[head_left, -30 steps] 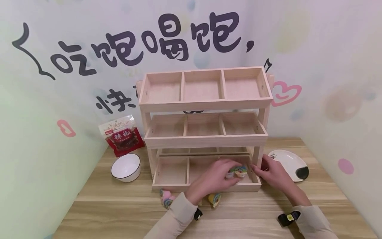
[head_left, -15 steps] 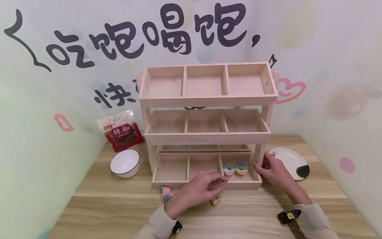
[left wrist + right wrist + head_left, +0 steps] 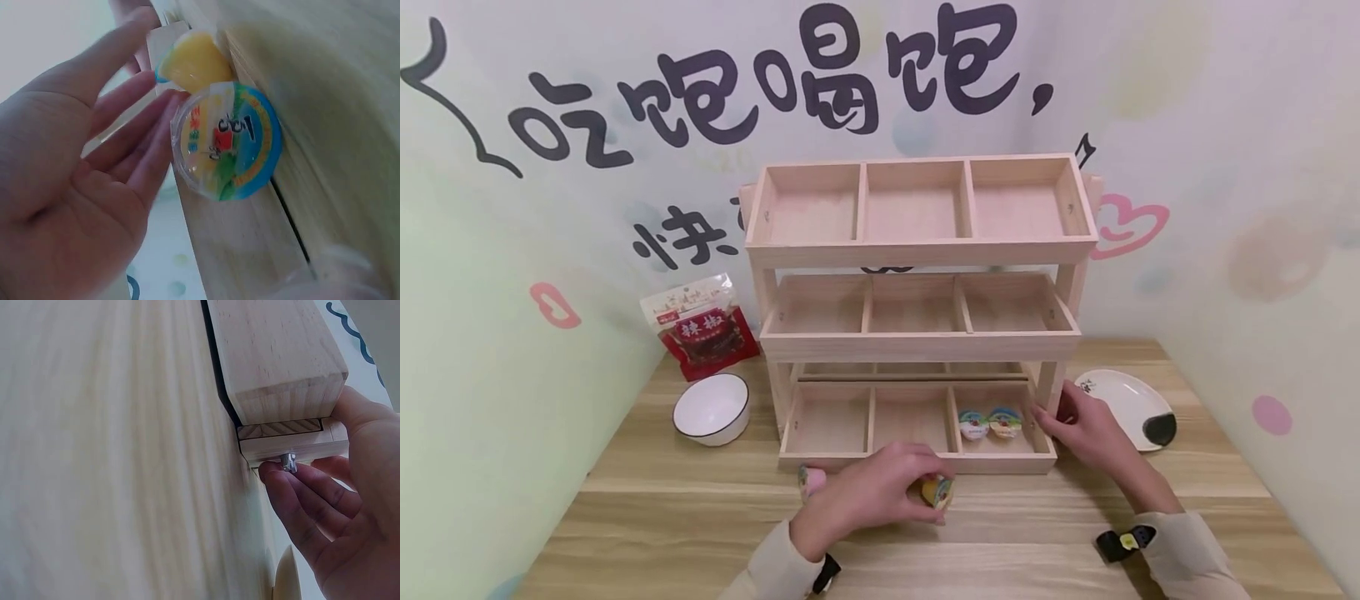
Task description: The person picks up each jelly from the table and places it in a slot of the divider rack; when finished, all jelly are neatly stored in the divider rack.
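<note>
My left hand (image 3: 883,492) pinches a yellow jelly cup (image 3: 936,492) between thumb and fingertips, just before the wooden rack (image 3: 917,348). In the left wrist view, the yellow cup lies beyond the fingers, and a jelly cup with a printed blue-edged lid (image 3: 228,140) sits nearer, beside the palm. A pink jelly cup (image 3: 812,481) stands left of the hand, partly covered by it. Two jelly cups (image 3: 973,425) lie side by side in the bottom tray's right compartment. My right hand (image 3: 1090,429) grips the rack's lower right corner, its fingertips by a metal bolt (image 3: 288,462).
A white bowl (image 3: 711,410) and a red bag of dried chili (image 3: 703,327) stand left of the rack. A white plate (image 3: 1123,400) lies behind the right hand. The rack's upper trays are divided into three compartments each. A printed wall hanging stands behind.
My left hand has let go of a jelly cup in the bottom right compartment, come back toward the front, and taken hold of the yellow one. The right hand stays at the rack's corner.
</note>
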{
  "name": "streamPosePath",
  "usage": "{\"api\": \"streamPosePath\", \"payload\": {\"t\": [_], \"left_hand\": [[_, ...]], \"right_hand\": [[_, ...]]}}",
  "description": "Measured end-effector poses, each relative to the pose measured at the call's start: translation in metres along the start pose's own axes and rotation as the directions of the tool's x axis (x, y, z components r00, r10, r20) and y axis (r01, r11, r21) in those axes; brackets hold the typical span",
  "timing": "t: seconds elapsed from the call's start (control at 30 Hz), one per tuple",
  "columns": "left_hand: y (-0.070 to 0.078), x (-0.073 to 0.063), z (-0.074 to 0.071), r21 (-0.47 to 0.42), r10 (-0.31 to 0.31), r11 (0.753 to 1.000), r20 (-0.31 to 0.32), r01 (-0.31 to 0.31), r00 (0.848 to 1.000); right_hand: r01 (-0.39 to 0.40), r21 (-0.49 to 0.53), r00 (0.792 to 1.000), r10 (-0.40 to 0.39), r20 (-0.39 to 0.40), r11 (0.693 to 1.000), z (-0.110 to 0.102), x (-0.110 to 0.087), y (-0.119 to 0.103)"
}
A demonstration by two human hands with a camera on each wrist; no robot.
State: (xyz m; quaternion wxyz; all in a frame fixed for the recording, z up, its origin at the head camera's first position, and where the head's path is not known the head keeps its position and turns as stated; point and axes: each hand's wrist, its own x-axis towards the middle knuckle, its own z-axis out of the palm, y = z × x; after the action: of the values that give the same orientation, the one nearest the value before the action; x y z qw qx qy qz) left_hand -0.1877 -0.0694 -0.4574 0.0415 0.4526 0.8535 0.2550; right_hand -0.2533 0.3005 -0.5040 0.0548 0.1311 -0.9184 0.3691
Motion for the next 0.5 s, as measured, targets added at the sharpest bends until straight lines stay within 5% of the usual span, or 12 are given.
{"api": "streamPosePath", "payload": {"t": [0.2,0.5], "left_hand": [[0.005,0.0,0.005,0.094,0.024,0.995,0.029,-0.027,0.999],[0.005,0.002,0.014,0.09,0.012,0.996,-0.018,-0.011,1.0]], "right_hand": [[0.003,0.002,1.0,-0.003,0.002,1.0,0.0,0.001,-0.001],[-0.009,0.0,1.0,0.009,0.005,1.0,-0.001,0.001,-0.001]]}}
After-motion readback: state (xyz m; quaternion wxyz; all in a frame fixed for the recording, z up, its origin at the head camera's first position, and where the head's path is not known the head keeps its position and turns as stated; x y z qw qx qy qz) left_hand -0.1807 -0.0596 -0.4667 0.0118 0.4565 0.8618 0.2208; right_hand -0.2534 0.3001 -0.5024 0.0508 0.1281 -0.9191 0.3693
